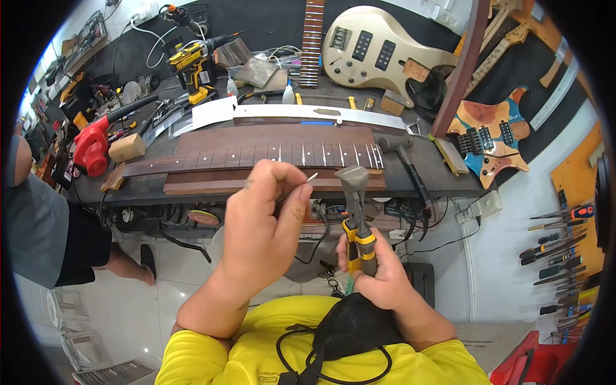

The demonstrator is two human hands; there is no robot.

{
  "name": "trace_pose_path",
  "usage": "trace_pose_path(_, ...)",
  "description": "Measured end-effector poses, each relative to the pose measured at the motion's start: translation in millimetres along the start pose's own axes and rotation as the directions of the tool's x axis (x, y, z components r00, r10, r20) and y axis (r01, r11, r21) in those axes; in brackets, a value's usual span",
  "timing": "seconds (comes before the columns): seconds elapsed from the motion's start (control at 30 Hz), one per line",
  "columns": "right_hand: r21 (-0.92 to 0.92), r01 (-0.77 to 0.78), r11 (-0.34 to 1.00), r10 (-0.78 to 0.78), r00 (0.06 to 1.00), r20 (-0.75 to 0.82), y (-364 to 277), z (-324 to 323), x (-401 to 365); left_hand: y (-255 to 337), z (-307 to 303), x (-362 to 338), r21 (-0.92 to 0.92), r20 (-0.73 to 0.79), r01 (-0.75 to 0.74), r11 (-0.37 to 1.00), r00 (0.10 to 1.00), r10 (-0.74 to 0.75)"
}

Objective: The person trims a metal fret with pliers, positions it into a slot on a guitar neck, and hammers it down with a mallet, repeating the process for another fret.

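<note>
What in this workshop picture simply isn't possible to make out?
Head view, thin wire: mostly hidden in the left hand, only its tip shows.
Head view, yellow-handled nippers: grips covered by the right hand.
Head view, person at left: cut off by the lens rim.
Head view, wall tools at right: too small to identify.

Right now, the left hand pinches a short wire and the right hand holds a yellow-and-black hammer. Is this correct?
Only the tool is wrong. The head view shows the right hand holding yellow-and-black end nippers; the left hand does pinch a short wire.
</note>
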State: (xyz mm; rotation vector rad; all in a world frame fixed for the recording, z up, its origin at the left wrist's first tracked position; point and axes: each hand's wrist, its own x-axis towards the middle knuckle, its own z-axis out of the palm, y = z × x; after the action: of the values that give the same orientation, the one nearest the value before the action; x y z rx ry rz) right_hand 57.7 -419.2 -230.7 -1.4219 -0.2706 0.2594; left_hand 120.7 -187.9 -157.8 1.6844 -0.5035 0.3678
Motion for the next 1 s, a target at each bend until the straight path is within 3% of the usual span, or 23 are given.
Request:
trace_pose_path(0.07, -0.205, 0.030, 0.978, -0.035, 0.999, -0.017, 0.9, -3.5, -2.9, -5.9, 0.3, -0.6, -0.033, 0.001, 0.001, 0.999, 1.000, -0.001)
trace_pose_path(0.17, -0.275, 0.122, 0.954, -0.135, 0.990, -0.030, -0.2, 1.4, -3.1, -6.6, 2.3, -1.5, -0.043, 0.019, -0.006, 0.999, 1.000, 0.007)
trace_pose_path(0.4, -0.335, 0.149, 0.930, -0.143, 0.989, 0.041, 1.3, -1.3, -4.4, -4.3, 0.3, -2.7, 0.006, 0.073, -0.036, 0.999, 0.997, 0.036)
trace_pose_path(0.47, -0.468, 0.235, 0.852, -0.202, 0.972, 0.122, 9.4, -9.4, -6.8, -3.7, -1.5, -2.2, 0.046, 0.075, -0.069, 0.997, 0.995, 0.066)
trace_pose_path(0.6, -0.483, 0.239, 0.843, -0.202, 0.971, 0.127, 7.0, -9.8, -6.4, -1.4, -4.3, -2.2, 0.131, 0.089, -0.141, 0.981, 0.988, 0.130)
trace_pose_path(0.7, -0.482, 0.223, 0.847, -0.185, 0.975, 0.126, 8.3, -8.8, -6.8, -4.4, -5.7, -1.0, 0.089, 0.104, -0.145, 0.985, 0.985, 0.135)
trace_pose_path(0.8, -0.503, 0.283, 0.817, -0.272, 0.957, 0.098, 8.0, -4.5, -5.9, -7.3, -4.9, -3.4, 0.054, 0.099, -0.127, 0.990, 0.988, 0.122)
trace_pose_path(0.9, -0.538, 0.210, 0.816, -0.239, 0.971, 0.017, 3.5, 3.7, -3.6, -4.6, -3.9, -4.5, 0.038, 0.094, -0.107, 0.994, 0.990, 0.103)
trace_pose_path(0.97, -0.317, 0.208, 0.925, -0.280, 0.939, -0.200, 13.2, 11.1, -3.1, -8.9, -5.2, -2.2, 0.024, 0.095, -0.123, 0.992, 0.988, 0.120)
trace_pose_path(1.0, -0.320, 0.208, 0.924, -0.281, 0.939, -0.199, 8.6, 12.4, -2.5, -11.7, -5.9, -1.6, 0.011, 0.096, -0.139, 0.990, 0.986, 0.137)
